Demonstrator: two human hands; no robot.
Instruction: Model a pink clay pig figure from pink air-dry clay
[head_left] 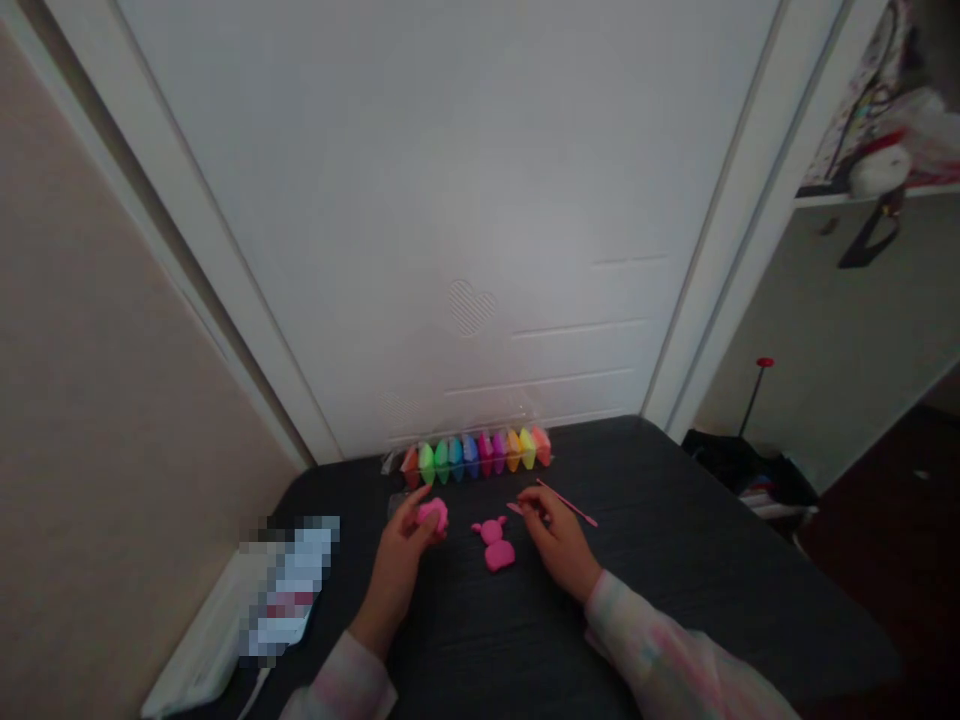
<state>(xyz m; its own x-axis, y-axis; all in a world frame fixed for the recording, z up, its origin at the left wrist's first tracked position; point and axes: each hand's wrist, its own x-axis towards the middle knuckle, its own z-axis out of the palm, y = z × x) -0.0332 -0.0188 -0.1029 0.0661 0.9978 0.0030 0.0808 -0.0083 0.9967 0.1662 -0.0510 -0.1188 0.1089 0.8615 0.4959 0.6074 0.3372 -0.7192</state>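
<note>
My left hand [409,540] is closed around a lump of pink modelling clay [434,517], pinched between thumb and fingers. My right hand [553,535] is closed on a pink modelling tool [514,507], of which only a flat tip shows past the fingertips. Between my hands a pink clay figure [495,545] lies on the dark table, with a rounded body, a smaller head and two ear-like bits. A thin pink stick tool [570,504] rests on the table just beyond my right hand.
A row of clay packs [471,457] in several colours lies along the table's back edge, against a white panel [465,200]. On the left are a blurred-out phone [296,590] with a cable and a white flat object [202,630]. The dark table [675,580] ends at right.
</note>
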